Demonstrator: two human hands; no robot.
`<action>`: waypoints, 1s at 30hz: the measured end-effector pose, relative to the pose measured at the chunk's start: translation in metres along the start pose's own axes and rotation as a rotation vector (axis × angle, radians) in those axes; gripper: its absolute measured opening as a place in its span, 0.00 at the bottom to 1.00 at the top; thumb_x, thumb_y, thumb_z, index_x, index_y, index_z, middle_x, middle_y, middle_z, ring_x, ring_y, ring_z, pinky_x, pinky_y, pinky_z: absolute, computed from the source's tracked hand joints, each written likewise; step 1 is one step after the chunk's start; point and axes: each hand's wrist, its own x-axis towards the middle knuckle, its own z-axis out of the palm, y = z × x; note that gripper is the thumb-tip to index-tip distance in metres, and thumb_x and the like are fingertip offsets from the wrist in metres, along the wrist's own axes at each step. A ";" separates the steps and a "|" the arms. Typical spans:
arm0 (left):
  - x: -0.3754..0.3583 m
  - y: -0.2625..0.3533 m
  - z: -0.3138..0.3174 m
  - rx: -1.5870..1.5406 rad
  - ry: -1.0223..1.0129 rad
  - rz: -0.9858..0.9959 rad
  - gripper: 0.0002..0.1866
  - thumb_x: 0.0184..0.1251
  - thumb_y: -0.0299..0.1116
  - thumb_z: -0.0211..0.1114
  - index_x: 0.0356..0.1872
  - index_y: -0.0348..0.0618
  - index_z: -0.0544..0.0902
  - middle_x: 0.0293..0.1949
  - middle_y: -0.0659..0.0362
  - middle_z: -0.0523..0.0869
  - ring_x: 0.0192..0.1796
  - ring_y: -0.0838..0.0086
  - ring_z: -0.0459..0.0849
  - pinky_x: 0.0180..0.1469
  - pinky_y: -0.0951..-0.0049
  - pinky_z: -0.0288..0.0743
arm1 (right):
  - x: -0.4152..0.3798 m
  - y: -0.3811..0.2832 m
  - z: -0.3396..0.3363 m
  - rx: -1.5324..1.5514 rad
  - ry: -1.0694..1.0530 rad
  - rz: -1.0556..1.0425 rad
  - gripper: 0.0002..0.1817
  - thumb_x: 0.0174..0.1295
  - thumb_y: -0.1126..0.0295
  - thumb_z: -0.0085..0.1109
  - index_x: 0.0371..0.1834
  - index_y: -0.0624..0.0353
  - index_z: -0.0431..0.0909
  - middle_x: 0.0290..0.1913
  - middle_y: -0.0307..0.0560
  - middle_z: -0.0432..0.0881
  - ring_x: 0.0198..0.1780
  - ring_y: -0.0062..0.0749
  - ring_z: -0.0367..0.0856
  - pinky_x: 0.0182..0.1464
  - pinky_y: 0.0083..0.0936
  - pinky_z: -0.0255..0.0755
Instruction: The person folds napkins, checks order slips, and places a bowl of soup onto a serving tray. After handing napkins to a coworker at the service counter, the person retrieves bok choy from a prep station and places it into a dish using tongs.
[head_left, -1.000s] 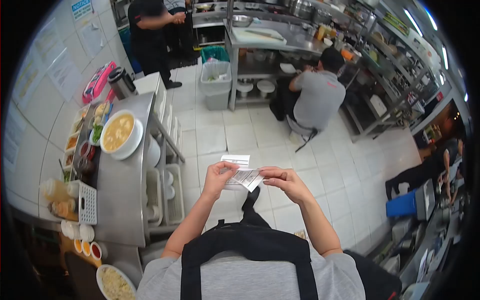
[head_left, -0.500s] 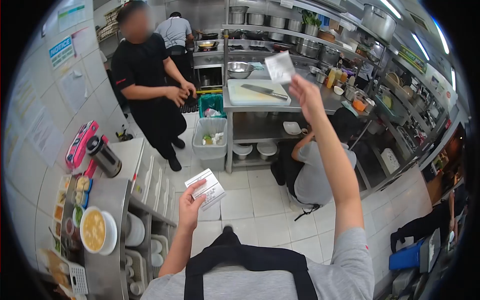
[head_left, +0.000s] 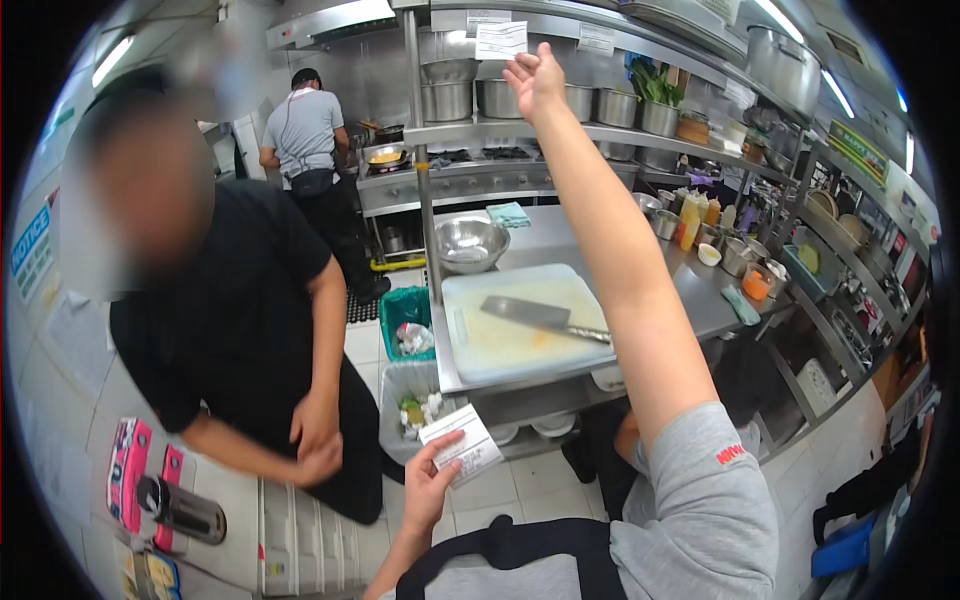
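My right hand (head_left: pixel 535 82) is raised at the end of my outstretched arm, by the front edge of the upper steel shelf (head_left: pixel 650 50). Its fingers are at the lower right corner of a white printed order ticket (head_left: pixel 501 41). Lower down, my left hand (head_left: pixel 432 487) pinches a second paper order ticket (head_left: pixel 470 447) between thumb and fingers, printed side facing me. Behind that ticket stands a grey waste bin (head_left: pixel 405 385). Beneath my right arm lies a cleaver (head_left: pixel 530 312) on a white cutting board (head_left: pixel 470 350).
A person in black (head_left: pixel 240 330) stands close on the left. Another person (head_left: pixel 305 135) works at the stove, and one sits low behind my right arm. A steel bowl (head_left: pixel 472 245), squeeze bottles (head_left: pixel 690 222) and a flask (head_left: pixel 185 508) stand around me.
My right hand has risen and moved left with its ticket to the upper shelf edge. I am nearer the counter. My left hand still holds its ticket. The person in black appears closer.
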 end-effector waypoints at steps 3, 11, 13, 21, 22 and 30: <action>0.035 -0.006 -0.007 -0.049 0.044 -0.066 0.20 0.55 0.17 0.57 0.52 0.31 0.76 0.51 0.53 0.78 0.52 0.74 0.76 0.55 0.77 0.67 | 0.059 0.038 0.008 0.049 -0.045 0.002 0.37 0.69 0.49 0.35 0.54 0.85 0.58 0.59 0.71 0.61 0.66 0.59 0.58 0.65 0.47 0.58; 0.111 -0.021 0.004 -0.101 0.096 -0.136 0.22 0.53 0.15 0.56 0.53 0.31 0.74 0.51 0.53 0.78 0.53 0.73 0.76 0.56 0.75 0.68 | 0.178 0.094 -0.041 -0.049 -0.397 -0.029 0.31 0.57 0.45 0.51 0.62 0.47 0.66 0.69 0.50 0.58 0.71 0.44 0.49 0.67 0.56 0.42; 0.130 -0.025 0.023 -0.109 0.054 -0.107 0.24 0.49 0.14 0.54 0.52 0.31 0.75 0.52 0.52 0.77 0.55 0.72 0.74 0.58 0.74 0.66 | 0.098 0.042 -0.038 -0.234 -0.191 0.132 0.20 0.61 0.55 0.51 0.55 0.48 0.72 0.59 0.50 0.69 0.62 0.46 0.65 0.60 0.43 0.63; 0.145 -0.067 0.157 -0.101 -0.513 -0.180 0.23 0.48 0.11 0.55 0.50 0.32 0.72 0.47 0.52 0.77 0.42 0.74 0.80 0.44 0.78 0.73 | -0.196 -0.143 -0.169 -0.868 -0.262 -0.363 0.11 0.54 0.68 0.59 0.38 0.61 0.77 0.45 0.47 0.76 0.41 0.30 0.78 0.41 0.26 0.72; 0.136 -0.074 0.177 -0.081 -0.564 -0.223 0.23 0.48 0.11 0.55 0.50 0.31 0.72 0.47 0.51 0.77 0.43 0.75 0.80 0.44 0.78 0.73 | -0.242 -0.169 -0.187 -1.016 -0.240 -0.443 0.11 0.56 0.69 0.57 0.40 0.61 0.76 0.50 0.49 0.74 0.46 0.33 0.77 0.44 0.27 0.73; 0.090 -0.102 0.291 -0.044 -1.309 -0.569 0.31 0.44 0.11 0.45 0.57 0.31 0.72 0.51 0.52 0.76 0.46 0.76 0.78 0.47 0.80 0.71 | -0.496 -0.282 -0.223 -1.305 0.739 0.147 0.13 0.61 0.72 0.51 0.48 0.65 0.76 0.53 0.48 0.76 0.55 0.31 0.74 0.54 0.27 0.70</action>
